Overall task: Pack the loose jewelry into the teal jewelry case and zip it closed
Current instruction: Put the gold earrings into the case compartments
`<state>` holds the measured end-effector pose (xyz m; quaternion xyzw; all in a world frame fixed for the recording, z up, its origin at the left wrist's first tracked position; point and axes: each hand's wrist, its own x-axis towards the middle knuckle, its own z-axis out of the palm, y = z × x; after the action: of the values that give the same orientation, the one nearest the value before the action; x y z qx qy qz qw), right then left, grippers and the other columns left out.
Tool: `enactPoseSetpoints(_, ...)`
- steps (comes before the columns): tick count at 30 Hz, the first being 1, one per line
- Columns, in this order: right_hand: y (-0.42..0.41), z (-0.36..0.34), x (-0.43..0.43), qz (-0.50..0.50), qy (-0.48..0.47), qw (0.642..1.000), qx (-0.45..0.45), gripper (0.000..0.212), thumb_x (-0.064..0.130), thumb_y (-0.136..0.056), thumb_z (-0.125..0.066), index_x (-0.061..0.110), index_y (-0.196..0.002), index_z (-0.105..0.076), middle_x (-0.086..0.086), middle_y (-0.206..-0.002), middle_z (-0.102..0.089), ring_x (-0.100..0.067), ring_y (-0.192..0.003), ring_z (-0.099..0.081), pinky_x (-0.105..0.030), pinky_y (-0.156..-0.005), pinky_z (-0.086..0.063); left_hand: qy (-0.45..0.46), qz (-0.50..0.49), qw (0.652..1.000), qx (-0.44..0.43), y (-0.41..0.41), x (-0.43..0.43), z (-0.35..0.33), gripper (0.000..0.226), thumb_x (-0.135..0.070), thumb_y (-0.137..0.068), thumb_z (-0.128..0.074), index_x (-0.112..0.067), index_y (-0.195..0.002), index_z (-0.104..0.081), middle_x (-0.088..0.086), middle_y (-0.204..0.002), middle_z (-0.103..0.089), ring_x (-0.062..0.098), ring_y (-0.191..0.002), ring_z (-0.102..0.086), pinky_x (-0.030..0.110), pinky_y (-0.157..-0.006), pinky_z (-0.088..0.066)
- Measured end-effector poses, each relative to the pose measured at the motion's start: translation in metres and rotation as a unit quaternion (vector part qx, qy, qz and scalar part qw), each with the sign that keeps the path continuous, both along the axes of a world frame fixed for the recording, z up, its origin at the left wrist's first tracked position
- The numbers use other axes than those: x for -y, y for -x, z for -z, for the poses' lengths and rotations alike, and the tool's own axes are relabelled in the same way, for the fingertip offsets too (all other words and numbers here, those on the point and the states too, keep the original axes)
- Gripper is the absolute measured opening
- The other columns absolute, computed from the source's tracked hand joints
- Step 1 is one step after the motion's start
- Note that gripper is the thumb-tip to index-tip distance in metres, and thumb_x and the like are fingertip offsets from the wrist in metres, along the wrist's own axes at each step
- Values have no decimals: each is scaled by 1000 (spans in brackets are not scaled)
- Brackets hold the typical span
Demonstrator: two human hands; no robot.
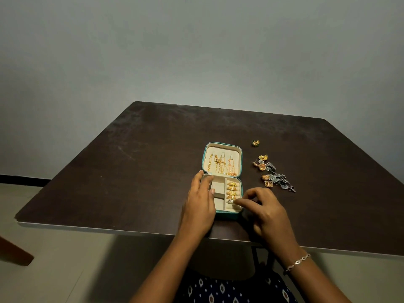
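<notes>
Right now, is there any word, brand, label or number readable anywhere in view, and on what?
None: no readable text in this view.
The teal jewelry case shows only plain cream lining and teal trim.
The table bears scuffs, no print.
The dark garment carries a pattern, not letters.

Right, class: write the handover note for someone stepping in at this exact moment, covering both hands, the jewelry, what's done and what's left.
Left hand: resting on the left edge of the open teal jewelry case, steadying it.
Right hand: fingertips pinching a small silvery ring at the ring rolls.
Done: gold chains hang in the lid; gold rings sit in the right-hand slot.
Left: earrings lie loose on the table to the right of the case, one small piece farther back. Pack them, close the lid, zip.
</notes>
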<state>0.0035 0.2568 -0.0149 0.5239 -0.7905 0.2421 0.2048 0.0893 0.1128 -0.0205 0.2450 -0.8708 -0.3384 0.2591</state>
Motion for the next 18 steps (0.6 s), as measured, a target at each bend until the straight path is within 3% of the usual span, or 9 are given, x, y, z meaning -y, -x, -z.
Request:
enactPoseSetpoints(4,2,6,-1,-9,7,1000,12,29,0,-64,-74,13,-90,-70,-7,-90,-61,-10,-86,-45,-20,-56,-41,4,-2,1000,-2,0,0,0,37,-21,-98,-34,-21,-135,-39,-2,-152,-20,12,-131,-34,23,-94,-37)
enactPoseSetpoints(9,4,11,-2,-10,4,999,34,37,-2,-61,-80,13,-94,-70,-7,-91,-60,-7,-87,-43,-12,-59,-36,6,-1,1000,-10,0,0,1,36,-21,-98,-34,-21,-134,-40,-1,-151,-22,12,-131,-34,21,-94,-35)
enactPoseSetpoints(13,4,10,-1,-13,16,1000,23,26,4,-73,-62,14,-97,-68,-6,-93,-58,-7,-88,-43,-6,-64,-32,5,-1,1000,-6,0,0,1,37,-19,-98,-33,-22,-135,-40,-1,-152,-20,12,-133,-32,19,-94,-33)
enactPoseSetpoints(15,2,10,-1,-21,32,998,51,37,10,-73,-42,12,-102,-65,-7,-95,-58,-9,-90,-44,-14,-62,-42,0,2,1000,-10,-1,1,1,37,-15,-98,-34,-22,-134,-40,0,-153,-20,13,-134,-30,19,-94,-31)
enactPoseSetpoints(18,2,8,-2,-28,68,989,127,45,5,-74,-42,17,-114,-59,-2,-100,-57,-5,-93,-46,-17,-71,-45,-16,3,999,-32,-2,2,1,38,-9,-98,-33,-19,-133,-43,1,-152,-22,13,-136,-28,12,-93,-24)
